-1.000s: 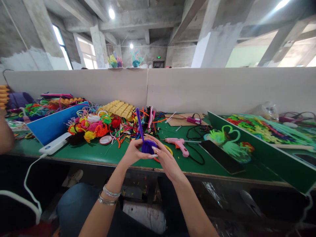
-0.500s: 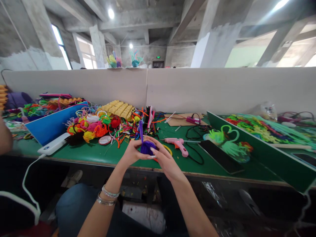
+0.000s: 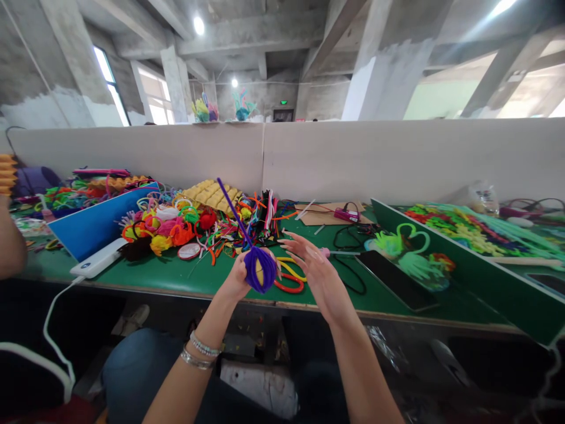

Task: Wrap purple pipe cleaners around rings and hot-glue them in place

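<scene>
Left hand [image 3: 237, 278] clutches a purple fuzzy ball [image 3: 259, 270], tail [image 3: 233, 212] poking to 11 o'clock. Right hand [image 3: 320, 274] at 3 o'clock is spread, empty. Winding seems midway; tail needs grabbing.

No text can be read. The green sign [image 3: 283, 102] on the far wall is too small, and the mark on the white power bank [image 3: 97, 258] is blurred.
</scene>
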Demonstrator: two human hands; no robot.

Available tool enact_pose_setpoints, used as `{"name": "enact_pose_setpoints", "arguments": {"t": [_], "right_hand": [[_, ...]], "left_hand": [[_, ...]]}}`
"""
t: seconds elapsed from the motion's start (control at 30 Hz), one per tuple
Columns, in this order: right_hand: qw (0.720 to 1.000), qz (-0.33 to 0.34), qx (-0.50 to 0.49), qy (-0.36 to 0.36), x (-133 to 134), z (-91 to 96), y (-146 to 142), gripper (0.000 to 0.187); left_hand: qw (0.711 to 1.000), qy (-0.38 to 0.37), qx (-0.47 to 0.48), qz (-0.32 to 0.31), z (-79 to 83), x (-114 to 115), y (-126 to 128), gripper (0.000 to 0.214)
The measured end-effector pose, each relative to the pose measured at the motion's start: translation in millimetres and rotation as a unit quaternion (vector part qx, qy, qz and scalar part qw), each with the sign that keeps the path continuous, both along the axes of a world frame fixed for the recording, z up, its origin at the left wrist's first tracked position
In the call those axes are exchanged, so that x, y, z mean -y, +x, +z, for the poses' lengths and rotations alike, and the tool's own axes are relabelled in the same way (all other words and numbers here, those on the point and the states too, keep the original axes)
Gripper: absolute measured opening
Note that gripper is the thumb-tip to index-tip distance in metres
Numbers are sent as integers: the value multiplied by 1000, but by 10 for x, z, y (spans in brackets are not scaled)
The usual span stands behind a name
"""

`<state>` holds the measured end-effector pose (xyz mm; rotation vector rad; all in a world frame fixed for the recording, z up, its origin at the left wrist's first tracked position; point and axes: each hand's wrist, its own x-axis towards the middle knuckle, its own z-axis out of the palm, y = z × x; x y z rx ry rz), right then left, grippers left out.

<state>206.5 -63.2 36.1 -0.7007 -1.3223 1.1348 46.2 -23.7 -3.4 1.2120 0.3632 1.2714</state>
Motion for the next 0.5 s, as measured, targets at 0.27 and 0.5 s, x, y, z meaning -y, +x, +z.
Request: {"name": "enact_pose_setpoints", "arguments": {"t": [0.27,0.5], "right_hand": [[967,-178,161,82,-209,-158,276,38],[787,-415,435,141,-380,-358,373,37]], "left_hand": [[1000,-30,-10,3,6,26,39,83],[999,-24,0,-23,-34,-10,29,82]]}}
